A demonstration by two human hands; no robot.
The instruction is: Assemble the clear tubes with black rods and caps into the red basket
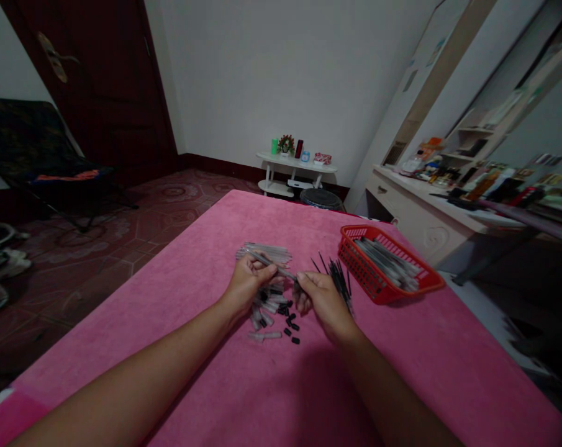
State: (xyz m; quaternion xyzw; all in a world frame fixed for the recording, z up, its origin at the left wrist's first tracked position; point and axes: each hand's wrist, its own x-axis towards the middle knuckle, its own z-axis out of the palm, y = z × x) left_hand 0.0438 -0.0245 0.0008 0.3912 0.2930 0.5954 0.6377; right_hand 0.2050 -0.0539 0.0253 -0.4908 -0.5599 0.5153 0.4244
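Note:
A thin grey pen (281,270) spans the space between my two hands over the pink cloth (192,279). My left hand (249,278) is closed round its left part, and the fingertips of my right hand (314,290) pinch its right end. Clear tubes (278,253) lie in a pile just beyond my left hand. Below the pen are scattered whitish caps (266,336) and small black pieces (295,341). Thin black refills (339,279) lie in a bunch right of my right hand.
A red plastic basket (387,297) filled with grey pens (390,264) stands at the right of the cloth. Further right is a dresser (415,208) crowded with bottles. Behind the table are a small white stand (297,162) and a round stool (321,198); a folding chair (38,149) is at left.

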